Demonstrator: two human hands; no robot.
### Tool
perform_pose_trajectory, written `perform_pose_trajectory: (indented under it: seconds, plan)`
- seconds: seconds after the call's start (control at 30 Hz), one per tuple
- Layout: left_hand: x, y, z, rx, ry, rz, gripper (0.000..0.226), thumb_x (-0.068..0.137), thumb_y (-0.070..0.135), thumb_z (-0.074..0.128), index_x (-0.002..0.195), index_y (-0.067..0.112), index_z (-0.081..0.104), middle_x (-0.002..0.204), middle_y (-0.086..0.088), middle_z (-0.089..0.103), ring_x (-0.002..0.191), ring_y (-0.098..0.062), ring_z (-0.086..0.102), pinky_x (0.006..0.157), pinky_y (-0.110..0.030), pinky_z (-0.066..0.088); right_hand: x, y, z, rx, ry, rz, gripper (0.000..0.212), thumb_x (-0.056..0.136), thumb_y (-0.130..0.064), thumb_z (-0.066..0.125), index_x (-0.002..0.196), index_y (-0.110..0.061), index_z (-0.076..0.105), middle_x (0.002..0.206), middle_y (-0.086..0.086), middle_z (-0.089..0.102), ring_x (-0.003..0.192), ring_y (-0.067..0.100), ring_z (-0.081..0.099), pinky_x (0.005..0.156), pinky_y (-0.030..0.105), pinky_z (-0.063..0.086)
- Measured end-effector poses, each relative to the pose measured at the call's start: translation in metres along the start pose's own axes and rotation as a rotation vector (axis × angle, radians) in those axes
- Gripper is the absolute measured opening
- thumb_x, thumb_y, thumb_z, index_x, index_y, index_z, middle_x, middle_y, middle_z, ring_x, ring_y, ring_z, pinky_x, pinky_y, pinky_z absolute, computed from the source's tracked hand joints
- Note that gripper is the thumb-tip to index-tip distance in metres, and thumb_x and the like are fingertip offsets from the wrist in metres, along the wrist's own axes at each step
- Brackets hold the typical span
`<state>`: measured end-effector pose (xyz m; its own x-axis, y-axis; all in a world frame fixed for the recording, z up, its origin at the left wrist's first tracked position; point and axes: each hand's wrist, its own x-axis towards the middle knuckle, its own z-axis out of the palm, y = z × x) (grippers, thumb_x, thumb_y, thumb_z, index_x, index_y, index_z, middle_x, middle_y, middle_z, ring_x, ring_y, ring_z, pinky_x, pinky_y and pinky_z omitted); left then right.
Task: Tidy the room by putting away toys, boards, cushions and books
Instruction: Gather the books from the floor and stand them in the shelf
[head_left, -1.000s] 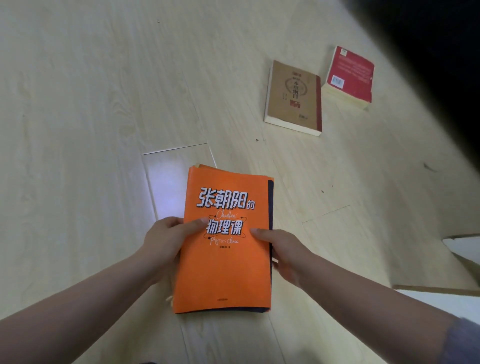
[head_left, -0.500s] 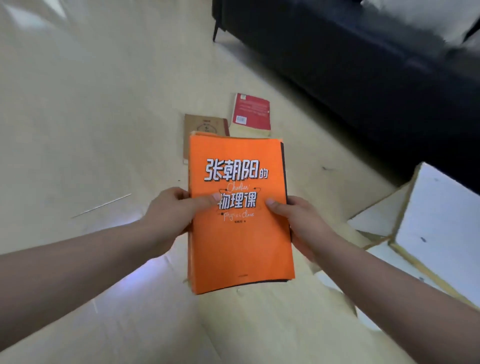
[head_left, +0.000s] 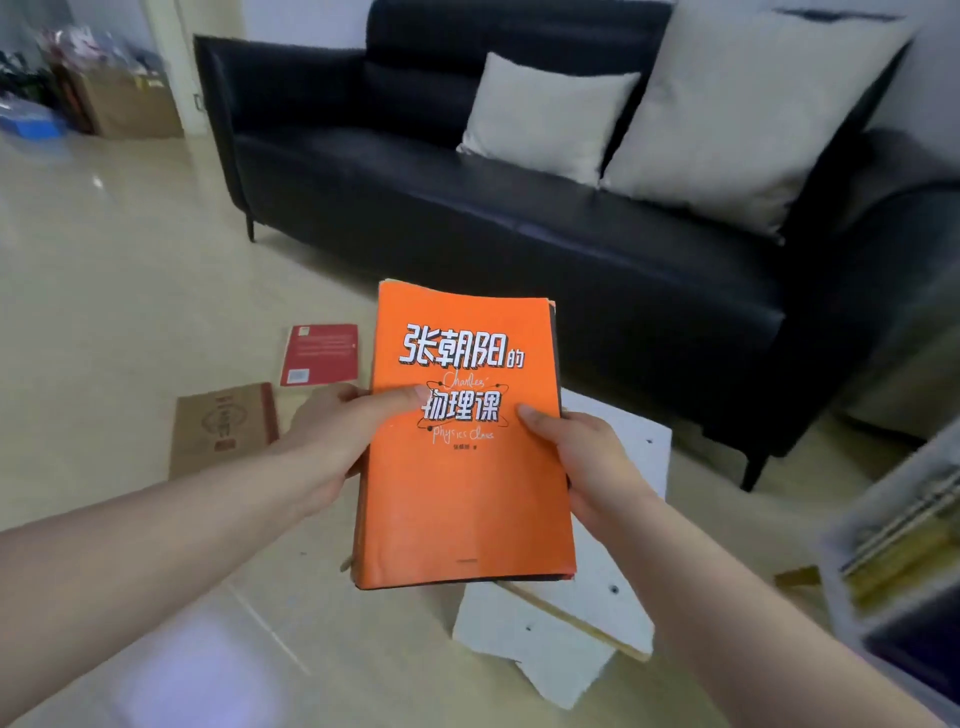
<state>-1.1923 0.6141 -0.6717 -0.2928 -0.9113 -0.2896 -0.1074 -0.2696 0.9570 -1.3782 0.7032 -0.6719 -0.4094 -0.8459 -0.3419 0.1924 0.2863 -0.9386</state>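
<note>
Both hands hold a stack topped by an orange paperback book (head_left: 467, 441) above the pale floor (head_left: 130, 291): left hand (head_left: 332, 441) and right hand (head_left: 587, 462) each grip a side edge, thumbs pressed on the cover. A red book (head_left: 320, 354) and a brown book (head_left: 221, 428) lie on the floor before the black leather sofa (head_left: 467, 208).

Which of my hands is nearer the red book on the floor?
Left. The left hand grips the orange book on the side toward the red book; the right hand grips the opposite edge.
</note>
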Motion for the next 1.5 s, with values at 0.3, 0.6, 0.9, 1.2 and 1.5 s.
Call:
perform_pose_trajectory:
  seconds: [0.3, 0.6, 0.9, 1.2, 1.5]
  plan:
    - [0.006, 0.030, 0.150, 0.109, -0.243, 0.076, 0.047, 0.071, 0.040, 0.079, 0.107, 0.016, 0.061, 0.099, -0.003, 0.073, 0.088, -0.024, 0.071, 0.084, -0.042, 0.055, -0.026, -0.019, -0.133, 0.070, 0.335, -0.070, 0.037, 0.089, -0.029, 0.066, 0.119, -0.010, 0.057, 0.104, 0.006, 0.072, 0.091, 0.026, 0.069, 0.076, 0.042, 0.053]
    - [0.002, 0.000, 0.238, 0.181, -0.425, 0.083, 0.048, 0.074, 0.046, 0.076, 0.109, 0.019, 0.059, 0.102, -0.001, 0.071, 0.090, -0.023, 0.069, 0.086, -0.045, 0.055, -0.060, 0.008, -0.195, 0.072, 0.614, -0.063, 0.017, 0.090, -0.028, 0.065, 0.097, -0.014, 0.058, 0.087, 0.003, 0.071, 0.078, 0.022, 0.069, 0.067, 0.036, 0.053]
    - [-0.024, -0.040, 0.295, 0.293, -0.703, 0.118, 0.055, 0.074, 0.048, 0.074, 0.115, 0.018, 0.056, 0.101, -0.001, 0.070, 0.087, -0.021, 0.068, 0.078, -0.036, 0.055, -0.102, 0.070, -0.232, 0.056, 0.892, -0.063, 0.019, 0.097, -0.029, 0.055, 0.109, -0.016, 0.062, 0.100, 0.003, 0.071, 0.088, 0.021, 0.068, 0.070, 0.034, 0.053]
    - [-0.040, -0.081, 0.327, 0.371, -0.811, 0.107, 0.047, 0.074, 0.035, 0.078, 0.107, 0.013, 0.053, 0.095, 0.001, 0.065, 0.078, -0.012, 0.063, 0.060, -0.024, 0.048, -0.107, 0.126, -0.259, 0.061, 1.048, -0.046, 0.014, 0.098, -0.027, 0.052, 0.110, -0.023, 0.059, 0.102, 0.000, 0.069, 0.091, 0.022, 0.068, 0.088, 0.049, 0.053]
    - [-0.060, -0.101, 0.372, 0.615, -0.798, 0.301, 0.043, 0.075, 0.035, 0.077, 0.105, 0.017, 0.052, 0.105, 0.000, 0.062, 0.097, -0.023, 0.063, 0.079, -0.035, 0.051, -0.106, 0.173, -0.277, 0.178, 1.307, -0.256, 0.030, 0.097, -0.019, 0.055, 0.124, -0.028, 0.049, 0.101, -0.013, 0.058, 0.093, 0.014, 0.061, 0.082, 0.035, 0.049]
